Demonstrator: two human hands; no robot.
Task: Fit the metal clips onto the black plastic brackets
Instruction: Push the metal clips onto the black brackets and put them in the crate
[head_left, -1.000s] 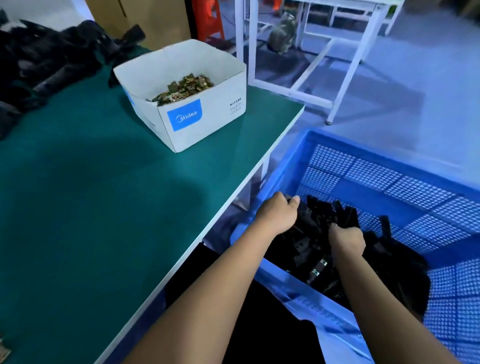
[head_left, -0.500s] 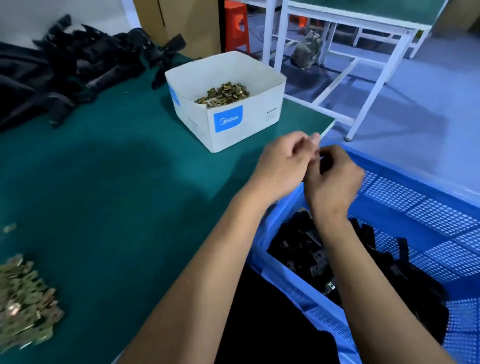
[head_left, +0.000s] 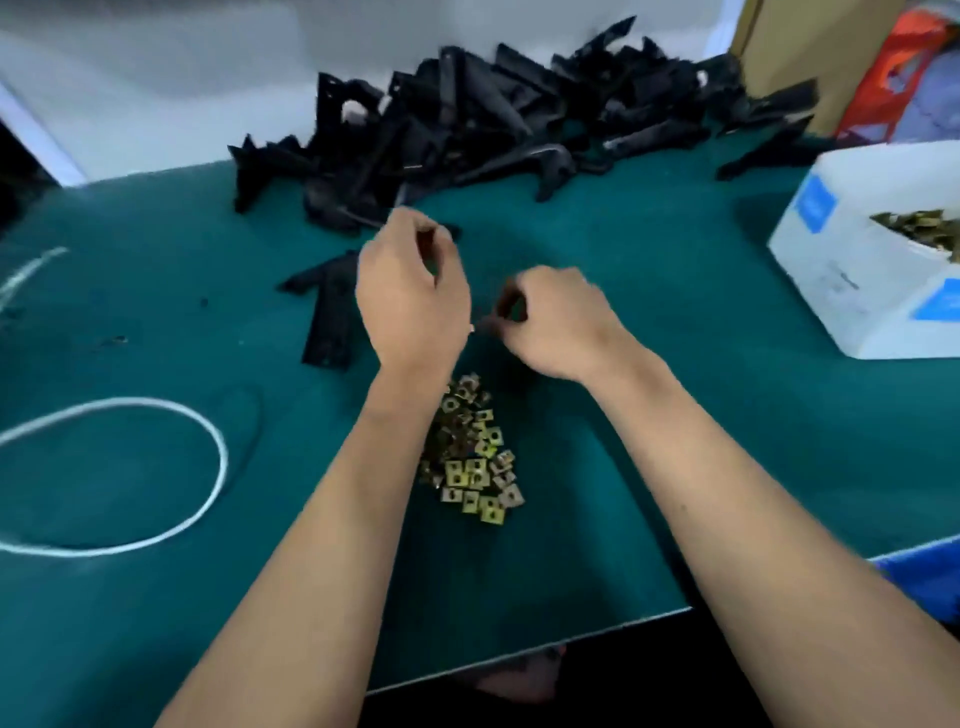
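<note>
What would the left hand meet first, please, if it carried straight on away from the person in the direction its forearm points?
Most likely the heap of black brackets at the back of the table. The left hand hovers just short of it with only green mat between, though height above the table is unclear from this one view.

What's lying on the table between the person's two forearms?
A loose pile of metal clips lies on the green table between the forearms, seen from the head camera.

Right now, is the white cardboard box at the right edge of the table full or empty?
Neither: the white cardboard box is open-topped and holds brass-coloured metal clips. How deep they lie cannot be told.
</note>
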